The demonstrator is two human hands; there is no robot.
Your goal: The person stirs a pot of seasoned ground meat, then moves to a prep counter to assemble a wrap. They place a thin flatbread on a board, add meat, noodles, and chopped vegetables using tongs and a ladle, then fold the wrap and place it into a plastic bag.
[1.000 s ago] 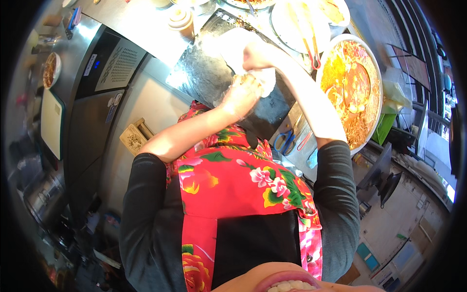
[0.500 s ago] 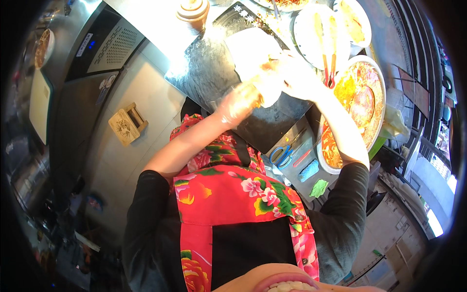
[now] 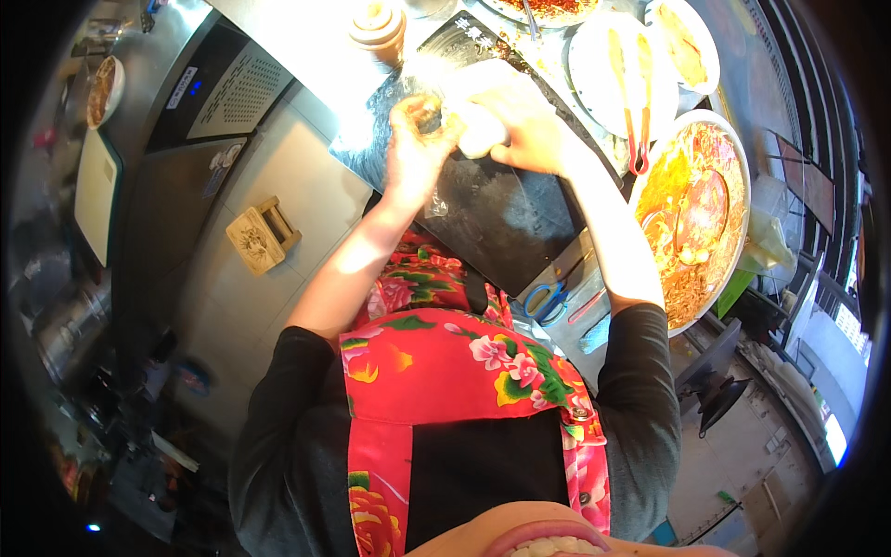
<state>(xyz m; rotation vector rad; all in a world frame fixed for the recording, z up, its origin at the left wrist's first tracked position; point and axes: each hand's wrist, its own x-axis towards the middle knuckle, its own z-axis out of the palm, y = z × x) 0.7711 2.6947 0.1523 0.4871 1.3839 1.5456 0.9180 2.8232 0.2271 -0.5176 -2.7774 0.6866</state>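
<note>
Above the black board (image 3: 506, 227), both my hands are close together around a white, rounded, folded wrap (image 3: 480, 133), its detail washed out by glare. My left hand (image 3: 418, 147) is curled, thumb and fingertips pinched at the wrap's left side. On the other side my right hand (image 3: 531, 125) bends over the wrap with its thumb against the lower edge; strong light blurs the fingers. Whatever may be inside the wrap is hidden. Something clear and shiny, perhaps thin plastic, shows beside my left wrist.
Right of the board stand a large bowl of mixed shredded food (image 3: 691, 269), red-handled tongs (image 3: 639, 148) on a white container, and another food dish (image 3: 684, 46). A lidded jar (image 3: 378, 32) is at the far left. Blue scissors (image 3: 546, 302) lie nearby; a wooden stool (image 3: 263, 237) is on the floor.
The white sheet that lay spread on the board is now a compact bundle between my hands. My left hand has moved up and left; the right has shifted slightly left.
</note>
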